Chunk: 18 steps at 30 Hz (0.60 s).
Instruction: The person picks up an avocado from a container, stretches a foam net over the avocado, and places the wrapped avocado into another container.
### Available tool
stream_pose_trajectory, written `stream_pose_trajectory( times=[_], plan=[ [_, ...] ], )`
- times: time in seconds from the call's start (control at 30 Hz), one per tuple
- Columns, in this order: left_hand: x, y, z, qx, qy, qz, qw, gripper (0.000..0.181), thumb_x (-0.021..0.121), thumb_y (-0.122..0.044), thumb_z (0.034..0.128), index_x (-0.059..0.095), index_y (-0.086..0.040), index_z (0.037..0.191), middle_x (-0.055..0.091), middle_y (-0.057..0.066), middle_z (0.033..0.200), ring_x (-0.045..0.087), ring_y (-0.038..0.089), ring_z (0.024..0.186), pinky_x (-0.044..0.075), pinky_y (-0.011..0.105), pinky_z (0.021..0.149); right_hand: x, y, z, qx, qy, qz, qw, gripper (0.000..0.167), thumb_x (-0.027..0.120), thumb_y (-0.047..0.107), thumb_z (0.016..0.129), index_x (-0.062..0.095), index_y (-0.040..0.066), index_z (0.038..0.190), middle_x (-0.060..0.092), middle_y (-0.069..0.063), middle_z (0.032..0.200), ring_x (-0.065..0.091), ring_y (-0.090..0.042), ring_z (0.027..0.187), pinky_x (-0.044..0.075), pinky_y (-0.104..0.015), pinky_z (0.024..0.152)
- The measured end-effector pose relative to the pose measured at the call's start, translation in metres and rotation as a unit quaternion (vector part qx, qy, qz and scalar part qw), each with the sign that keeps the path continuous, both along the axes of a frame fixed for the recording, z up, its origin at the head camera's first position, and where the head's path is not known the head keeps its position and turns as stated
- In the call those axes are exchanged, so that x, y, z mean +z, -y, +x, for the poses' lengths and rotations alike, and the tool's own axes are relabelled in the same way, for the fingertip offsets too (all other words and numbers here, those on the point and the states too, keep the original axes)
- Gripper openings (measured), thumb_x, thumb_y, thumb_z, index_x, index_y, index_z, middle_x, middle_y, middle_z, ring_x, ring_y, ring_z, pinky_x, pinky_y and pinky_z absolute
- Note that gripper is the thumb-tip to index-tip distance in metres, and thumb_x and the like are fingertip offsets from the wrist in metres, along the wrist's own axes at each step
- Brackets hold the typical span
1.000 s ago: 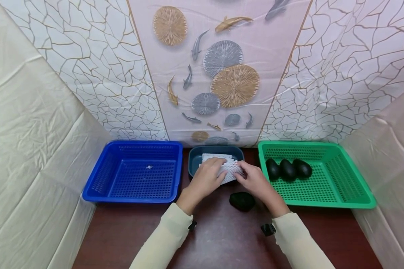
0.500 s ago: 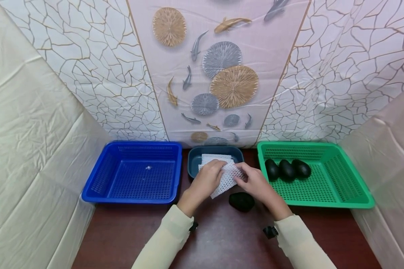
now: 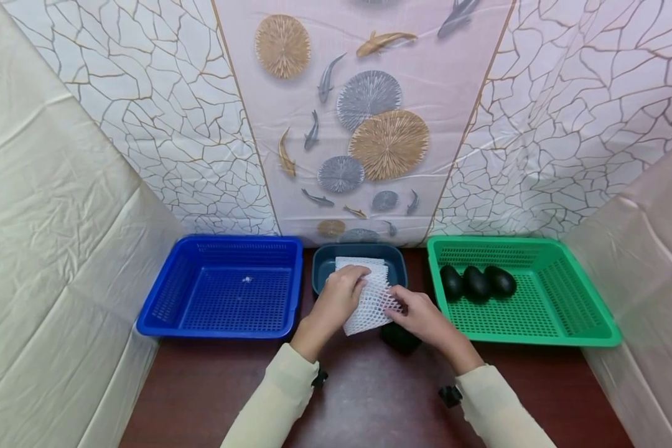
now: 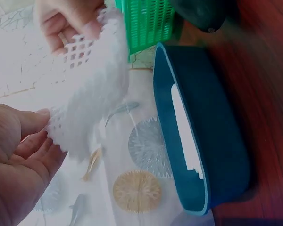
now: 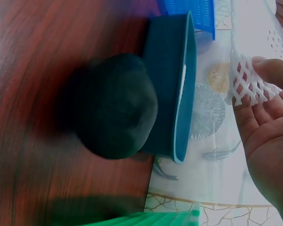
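Pale sleeves (image 3: 280, 395) reach in from the front edge of a dark red tabletop (image 3: 364, 404), a small black device strapped at each wrist. A lone avocado (image 3: 400, 341) lies on its side, just in front of a teal tray (image 3: 399, 256) and partly hidden in the head view by a white foam net (image 3: 369, 305) held up above it. Both hands grip that net: the left hand (image 3: 337, 295) pinches one side between thumb and fingers, while the right hand (image 3: 424, 315) pinches the opposite edge, thumb on one face and fingers behind. Gripped from two sides, the limp mesh seems to be kept spread, its holes stretched wider near the right hand than at the middle. Another white net (image 4: 186, 134) sits inside the tray, which stands midway along the tabletop's back edge, apparently to keep supplies within reach of both hands. At the back left corner, a blue basket (image 3: 218, 333) holds a small pale scrap (image 3: 247, 280); at the back right corner, three avocados (image 3: 478, 284) sit side by side against the left end of a green basket (image 3: 560, 338), perhaps grouped there for easy reach. Behind hangs a cloth (image 3: 364, 93) printed with fish and round leaves.
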State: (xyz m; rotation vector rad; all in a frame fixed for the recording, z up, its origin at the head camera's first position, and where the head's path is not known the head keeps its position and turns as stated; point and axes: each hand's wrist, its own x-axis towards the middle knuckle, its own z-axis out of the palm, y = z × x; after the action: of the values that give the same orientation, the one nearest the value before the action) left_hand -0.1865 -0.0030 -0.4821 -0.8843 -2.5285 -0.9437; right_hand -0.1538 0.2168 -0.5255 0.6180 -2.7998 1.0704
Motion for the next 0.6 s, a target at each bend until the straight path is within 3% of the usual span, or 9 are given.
stream_pose_trajectory(
  times=[0.3,0.6],
  plan=[
    [0.0004,0.0091,-0.0044,0.01,0.008,0.027,0.9995,0.016,0.066,-0.004,0.0989,0.072,-0.004,0.114,0.075,0.012,0.113,0.072,0.024,0.103,0.059,0.037,0.091,-0.0082,-0.0034,-0.0002,-0.003,0.009,0.032,0.9994,0.024,0.078,0.01,0.092,0.069,0.01,0.113,0.075,-0.001,0.1,0.072,-0.013,0.089,0.06,-0.03,0.076],
    [-0.0076,0.0063,-0.006,0.003,0.041,0.024,0.9989,0.016,0.064,-0.008,0.101,0.064,-0.008,0.117,0.073,0.009,0.112,0.071,0.021,0.1,0.059,0.036,0.087,0.0008,-0.0016,0.0025,-0.015,-0.034,-0.003,0.9993,0.02,0.079,0.01,0.09,0.067,0.014,0.105,0.073,0.003,0.094,0.07,-0.007,0.084,0.059,-0.028,0.072]
  ],
)
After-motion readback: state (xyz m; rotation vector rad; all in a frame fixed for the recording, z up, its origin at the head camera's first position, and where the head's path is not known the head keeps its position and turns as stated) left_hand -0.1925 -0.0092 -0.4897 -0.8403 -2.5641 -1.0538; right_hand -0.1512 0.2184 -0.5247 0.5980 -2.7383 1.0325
